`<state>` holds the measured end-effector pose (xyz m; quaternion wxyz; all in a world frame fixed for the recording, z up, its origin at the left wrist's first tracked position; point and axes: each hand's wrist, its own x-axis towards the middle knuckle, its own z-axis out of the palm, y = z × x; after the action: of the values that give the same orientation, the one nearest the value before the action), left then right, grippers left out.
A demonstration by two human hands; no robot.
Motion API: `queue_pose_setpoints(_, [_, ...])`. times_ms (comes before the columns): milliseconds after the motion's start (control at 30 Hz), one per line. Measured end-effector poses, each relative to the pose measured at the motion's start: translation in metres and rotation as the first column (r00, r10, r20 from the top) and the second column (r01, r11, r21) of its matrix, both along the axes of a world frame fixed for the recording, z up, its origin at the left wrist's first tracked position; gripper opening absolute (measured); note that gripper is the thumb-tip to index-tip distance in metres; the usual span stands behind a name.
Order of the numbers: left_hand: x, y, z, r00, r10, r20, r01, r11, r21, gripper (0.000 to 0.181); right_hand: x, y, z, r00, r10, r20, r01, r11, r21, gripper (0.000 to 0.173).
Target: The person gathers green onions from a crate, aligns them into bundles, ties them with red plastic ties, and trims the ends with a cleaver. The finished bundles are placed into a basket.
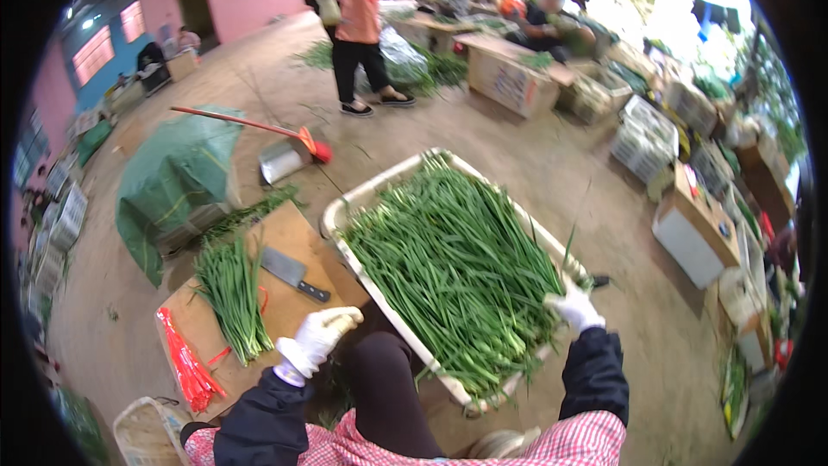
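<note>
A white plastic crate (381, 294) full of loose green garlic chives (453, 252) stands before me. At its right edge is my right hand (576, 307), in a white glove, with its fingertips on a few chive stalks. My left hand (320, 336), also gloved, is held above my lap beside the board, its fingers curled; whether anything is in them I cannot tell. On the brown board (284, 230) to the left rest a bundle of chives (233, 298), a cleaver (294, 274) with a black handle, and a bunch of red plastic ties (187, 362).
A green tarp (181, 168) covers a box at the left. Beyond the board lie a metal dustpan (281, 162) and a red-handled broom (317, 145). A person in an orange apron (356, 3) stands ahead. Crates (643, 139) and boxes (695, 226) line the right side.
</note>
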<state>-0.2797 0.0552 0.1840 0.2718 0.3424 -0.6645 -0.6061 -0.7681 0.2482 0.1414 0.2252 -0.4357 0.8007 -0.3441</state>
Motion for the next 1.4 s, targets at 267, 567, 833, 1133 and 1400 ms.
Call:
queue_pose_setpoints(267, [-0.041,0.012,-0.019,0.988,-0.087,-0.125,0.107,0.981,0.16,0.028,0.008,-0.019,-0.035,0.932,0.021,-0.362,0.101,0.943,0.316,0.107])
queue_pose_setpoints(567, [-0.074,0.028,-0.024,0.981,-0.109,-0.157,0.154,0.938,0.312,0.028,-0.023,-0.037,-0.035,0.96,0.02,-0.281,0.109,0.894,0.435,0.105])
queue_pose_setpoints(833, [-0.062,0.025,-0.029,0.975,-0.067,-0.213,0.136,0.935,0.327,0.032,-0.021,-0.03,-0.035,0.994,0.048,-0.102,-0.021,0.968,0.251,0.103])
queue_pose_setpoints(1133, [-0.091,0.033,0.0,0.883,0.081,-0.463,0.298,0.666,0.684,0.037,-0.032,-0.068,0.076,0.98,0.176,-0.087,-0.114,0.869,0.482,0.044])
queue_pose_setpoints(1400, [-0.164,0.096,-0.042,0.829,0.095,-0.551,0.487,0.36,0.796,0.047,0.011,-0.05,0.082,0.977,0.142,0.16,-0.197,0.889,0.412,0.049])
